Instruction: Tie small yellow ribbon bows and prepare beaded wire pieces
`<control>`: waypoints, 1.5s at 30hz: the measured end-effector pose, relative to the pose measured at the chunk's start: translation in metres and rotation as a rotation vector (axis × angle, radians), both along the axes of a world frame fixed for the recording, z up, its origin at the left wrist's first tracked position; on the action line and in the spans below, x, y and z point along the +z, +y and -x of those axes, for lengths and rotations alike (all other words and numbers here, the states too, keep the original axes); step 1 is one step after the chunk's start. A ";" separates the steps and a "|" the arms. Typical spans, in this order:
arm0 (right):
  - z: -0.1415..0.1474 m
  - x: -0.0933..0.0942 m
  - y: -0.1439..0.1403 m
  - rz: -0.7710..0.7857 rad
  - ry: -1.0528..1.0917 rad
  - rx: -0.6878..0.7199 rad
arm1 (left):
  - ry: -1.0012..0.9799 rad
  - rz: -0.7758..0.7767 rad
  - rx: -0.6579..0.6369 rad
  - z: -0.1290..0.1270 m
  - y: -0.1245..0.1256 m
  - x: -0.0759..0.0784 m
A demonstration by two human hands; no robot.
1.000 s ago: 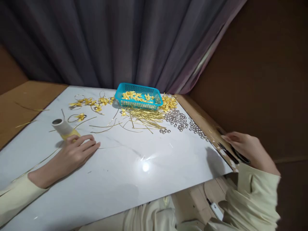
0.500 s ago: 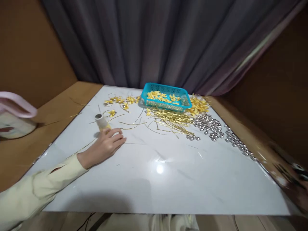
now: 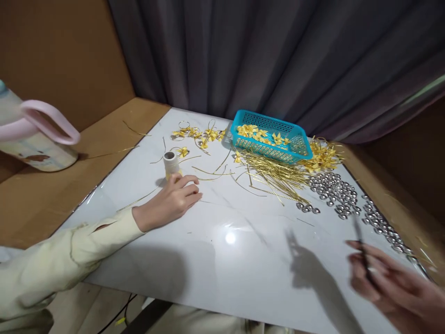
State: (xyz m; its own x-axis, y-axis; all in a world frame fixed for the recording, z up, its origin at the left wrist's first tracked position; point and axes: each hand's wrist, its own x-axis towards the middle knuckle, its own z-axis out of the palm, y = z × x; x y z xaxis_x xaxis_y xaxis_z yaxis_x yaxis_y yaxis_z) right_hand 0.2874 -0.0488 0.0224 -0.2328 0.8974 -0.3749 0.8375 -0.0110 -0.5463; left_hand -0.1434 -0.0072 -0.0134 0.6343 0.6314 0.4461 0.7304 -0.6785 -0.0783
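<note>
Since a moment ago my right hand (image 3: 389,283) has swung into view gripping dark scissors (image 3: 361,250). Left of the blue basket (image 3: 269,137), my left hand (image 3: 172,202) rests curled against the ribbon spool (image 3: 171,163); right of it, silver beads (image 3: 333,190) and gold strips (image 3: 271,174) lie unused, few bows (image 3: 198,134) finished.

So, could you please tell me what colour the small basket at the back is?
The basket is turquoise blue, seen in the head view.

A glossy white desk top (image 3: 243,260) is seen, with bare wood along its left edge. The basket (image 3: 299,144) at the far edge is perforated blue plastic. Shiny metal beads (image 3: 333,192) and gold wire strips (image 3: 274,174) are shown.
</note>
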 end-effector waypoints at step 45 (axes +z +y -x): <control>0.285 -0.022 0.025 1.197 1.481 -0.733 | -0.088 -0.014 0.080 -0.001 -0.002 -0.003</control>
State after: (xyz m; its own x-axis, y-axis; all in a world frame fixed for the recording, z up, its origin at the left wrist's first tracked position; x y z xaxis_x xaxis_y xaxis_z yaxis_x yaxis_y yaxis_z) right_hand 0.0023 -0.0237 0.0009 -0.6363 0.4448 -0.6303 -0.4778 -0.8687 -0.1307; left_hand -0.1424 -0.0090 -0.0161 0.5403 0.6714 0.5072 0.7865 -0.6173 -0.0206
